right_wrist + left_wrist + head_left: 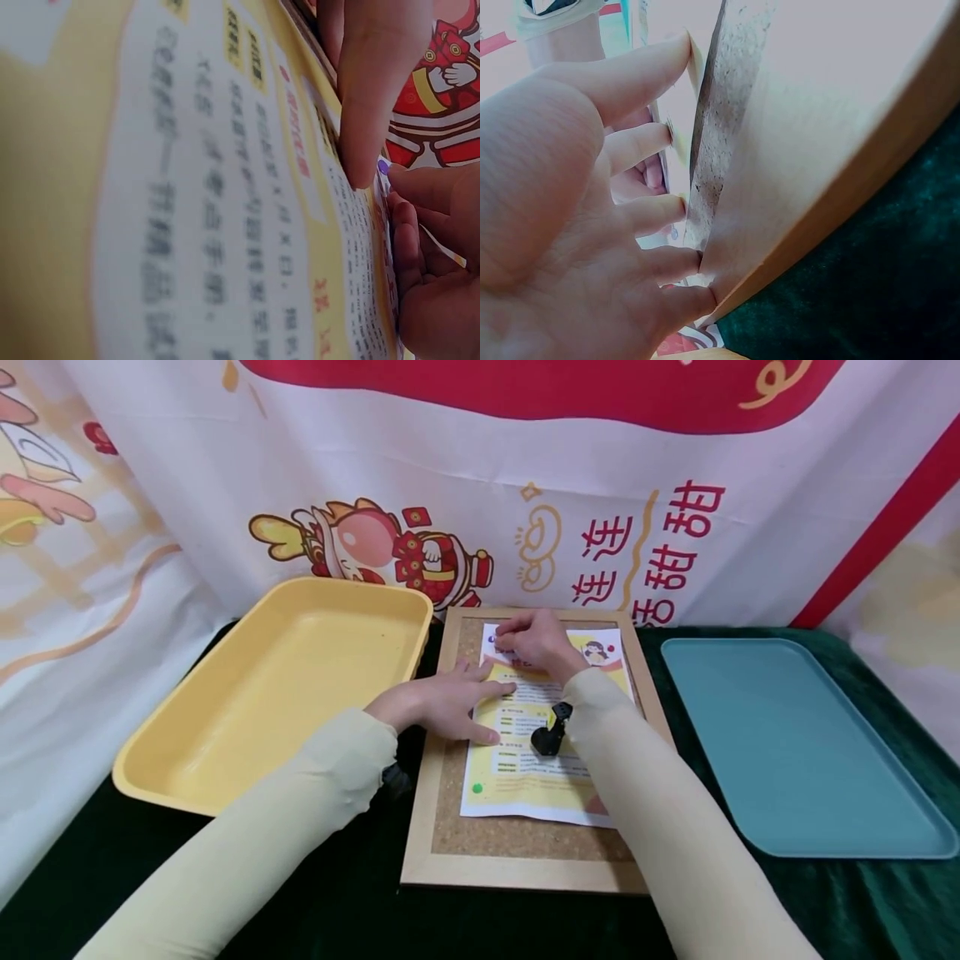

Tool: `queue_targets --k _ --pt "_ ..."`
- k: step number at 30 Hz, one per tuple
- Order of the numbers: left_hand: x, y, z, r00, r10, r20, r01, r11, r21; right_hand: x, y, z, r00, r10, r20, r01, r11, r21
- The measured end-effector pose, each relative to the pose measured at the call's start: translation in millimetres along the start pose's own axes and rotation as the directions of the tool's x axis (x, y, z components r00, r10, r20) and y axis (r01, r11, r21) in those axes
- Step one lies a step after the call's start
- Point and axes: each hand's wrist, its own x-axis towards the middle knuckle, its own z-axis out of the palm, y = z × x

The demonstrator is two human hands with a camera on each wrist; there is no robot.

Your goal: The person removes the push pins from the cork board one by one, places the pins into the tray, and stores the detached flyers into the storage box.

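Observation:
A printed poster sheet (540, 785) lies on a wood-framed cork board (517, 839). My left hand (453, 702) rests across the sheet's left edge with fingers spread and straight; in the left wrist view its fingertips (676, 45) touch the sheet and the board's frame. At the sheet's top left corner is my right hand (536, 643), its fingers curled. The right wrist view has a fingertip of it right at a purple pushpin (383, 166). A red pushpin (611, 648) sits at the top right corner and a green pushpin (477, 788) at the bottom left. My right forearm hides the lower right corner.
A yellow plastic tub (322, 635) stands left of the board, close to its frame. To the right lies a flat blue-green tray (795, 735). Dark green velvet cloth (337, 893) covers the table, and a printed white curtain (465, 452) hangs behind.

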Motion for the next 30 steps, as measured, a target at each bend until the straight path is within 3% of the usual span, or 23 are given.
queue_targets --k 12,19,30 --pt "-7.2 -3.9 -5.1 1.0 -0.023 0.005 0.023 1.0 0.018 3.3 -12.5 9.2 0.999 0.025 -0.024 -0.025 1.0 -0.014" --pt "-11.8 -6.4 -7.7 0.999 -0.041 -0.006 0.04 0.999 -0.007 4.3 -21.2 12.8 1.0 -0.016 -0.011 0.016 0.999 -0.038" --pt "-4.7 1.0 0.6 1.0 -0.018 0.008 0.018 1.0 -0.022 2.0 -7.2 6.6 0.999 0.031 -0.013 -0.032 0.998 -0.055"
